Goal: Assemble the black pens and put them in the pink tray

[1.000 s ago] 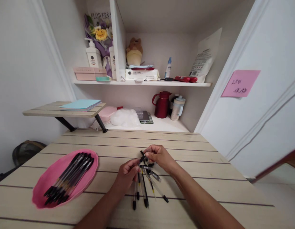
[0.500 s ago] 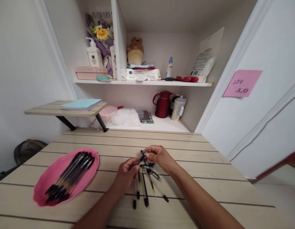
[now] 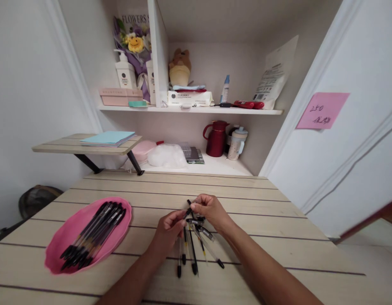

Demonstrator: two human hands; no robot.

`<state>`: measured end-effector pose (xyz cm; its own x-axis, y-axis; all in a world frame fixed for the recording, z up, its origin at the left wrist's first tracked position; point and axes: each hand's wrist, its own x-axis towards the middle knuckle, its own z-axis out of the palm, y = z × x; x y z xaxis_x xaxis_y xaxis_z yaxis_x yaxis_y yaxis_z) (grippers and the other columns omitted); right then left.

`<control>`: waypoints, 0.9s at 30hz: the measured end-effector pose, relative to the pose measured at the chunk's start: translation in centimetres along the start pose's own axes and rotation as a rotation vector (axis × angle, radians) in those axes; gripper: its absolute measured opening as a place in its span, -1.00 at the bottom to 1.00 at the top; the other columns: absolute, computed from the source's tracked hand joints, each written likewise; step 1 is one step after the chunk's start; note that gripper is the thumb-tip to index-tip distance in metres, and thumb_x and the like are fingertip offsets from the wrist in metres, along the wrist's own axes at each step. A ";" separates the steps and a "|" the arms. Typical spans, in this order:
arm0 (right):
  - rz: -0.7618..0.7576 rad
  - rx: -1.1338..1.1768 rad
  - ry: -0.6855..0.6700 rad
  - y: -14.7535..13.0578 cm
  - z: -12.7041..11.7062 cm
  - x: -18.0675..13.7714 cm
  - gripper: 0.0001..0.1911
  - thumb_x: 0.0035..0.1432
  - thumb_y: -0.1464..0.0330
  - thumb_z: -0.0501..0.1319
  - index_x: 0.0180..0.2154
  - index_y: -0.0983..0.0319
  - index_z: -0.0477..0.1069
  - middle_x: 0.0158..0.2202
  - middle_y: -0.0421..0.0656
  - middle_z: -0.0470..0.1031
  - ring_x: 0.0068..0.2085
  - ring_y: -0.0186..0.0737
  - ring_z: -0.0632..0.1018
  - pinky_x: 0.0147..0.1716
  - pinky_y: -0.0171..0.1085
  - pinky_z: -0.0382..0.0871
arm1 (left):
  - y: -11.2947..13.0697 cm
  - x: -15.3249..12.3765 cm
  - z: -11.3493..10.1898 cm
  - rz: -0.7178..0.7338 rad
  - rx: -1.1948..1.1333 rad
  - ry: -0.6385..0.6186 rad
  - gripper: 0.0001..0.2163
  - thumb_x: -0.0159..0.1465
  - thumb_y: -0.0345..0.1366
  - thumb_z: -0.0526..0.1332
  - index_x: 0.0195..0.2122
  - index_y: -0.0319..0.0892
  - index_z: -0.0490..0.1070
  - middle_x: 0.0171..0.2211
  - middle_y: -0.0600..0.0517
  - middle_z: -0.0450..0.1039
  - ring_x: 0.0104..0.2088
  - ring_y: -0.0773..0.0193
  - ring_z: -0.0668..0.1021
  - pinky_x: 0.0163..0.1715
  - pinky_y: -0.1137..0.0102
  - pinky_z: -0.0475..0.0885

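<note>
My left hand (image 3: 171,226) pinches the lower end of a black pen (image 3: 187,213) between thumb and fingers. From the other side, my right hand (image 3: 208,209) grips the pen's upper end, its fingertips close to those of my left. Under and in front of both hands lies a loose pile of clear pen barrels (image 3: 211,250), dark refills and black-tipped parts. Clear-and-black pen caps (image 3: 206,233) lie just below my right hand. Fingers hide part of the held pen. To the left, a pink scalloped tray (image 3: 54,250) holds a stack of black pens (image 3: 94,235).
A small raised shelf (image 3: 65,146) on black legs stands at the table's back left, with blue paper (image 3: 109,137) on top. Behind the table, a cabinet holds a red jug (image 3: 216,140), a pale cup (image 3: 236,145) and a plastic bag (image 3: 167,155).
My right hand has shifted very slightly, its fingertips now nearer my left hand along the pen. My left hand, the loose parts and the tray stay where they were.
</note>
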<state>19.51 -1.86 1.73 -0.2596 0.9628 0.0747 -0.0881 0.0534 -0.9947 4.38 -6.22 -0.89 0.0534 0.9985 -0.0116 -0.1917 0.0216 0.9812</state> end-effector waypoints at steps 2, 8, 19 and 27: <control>0.006 -0.010 -0.007 0.0 0.0 0.0 -0.76 -0.24 0.29 0.32 -0.54 0.29 0.34 -0.64 -0.31 0.29 -0.60 -0.47 0.24 -0.59 -0.41 0.09 | 0.0 0.0 -0.1 -0.009 0.001 0.004 -0.68 -0.09 -0.28 0.28 -0.28 -0.27 0.45 -0.60 0.10 0.34 -0.68 0.50 0.26 -0.73 0.56 0.07; -0.004 0.054 -0.073 0.1 -0.3 0.1 -0.74 -0.21 0.28 0.30 -0.42 0.29 0.40 -0.57 -0.26 0.36 -0.55 -0.44 0.29 -0.55 -0.40 0.14 | 0.1 0.0 -0.2 -0.012 -0.002 -0.023 -0.68 -0.06 -0.29 0.26 -0.25 -0.27 0.44 -0.58 0.10 0.34 -0.69 0.52 0.25 -0.72 0.56 0.07; -0.005 0.057 -0.068 0.0 0.0 -0.1 -0.73 -0.25 0.27 0.32 -0.45 0.29 0.40 -0.59 -0.25 0.35 -0.57 -0.44 0.29 -0.56 -0.40 0.15 | 0.2 0.0 -0.2 -0.009 0.009 -0.005 -0.65 -0.06 -0.31 0.26 -0.20 -0.26 0.45 -0.66 0.13 0.30 -0.69 0.49 0.26 -0.70 0.56 0.09; -0.009 0.066 -0.025 0.6 0.3 0.0 -0.75 -0.26 0.29 0.32 -0.49 0.29 0.38 -0.59 -0.26 0.36 -0.58 -0.45 0.29 -0.57 -0.40 0.14 | 0.3 0.3 -0.4 0.082 0.086 0.033 -0.74 -0.08 -0.34 0.26 -0.31 -0.24 0.50 -0.56 0.07 0.40 -0.67 0.47 0.28 -0.67 0.53 0.19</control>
<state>19.19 -1.91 1.15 -0.2825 0.9554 0.0866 -0.1536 0.0441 -0.9871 3.91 -5.93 -0.71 0.0087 0.9979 0.0643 -0.1094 -0.0629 0.9920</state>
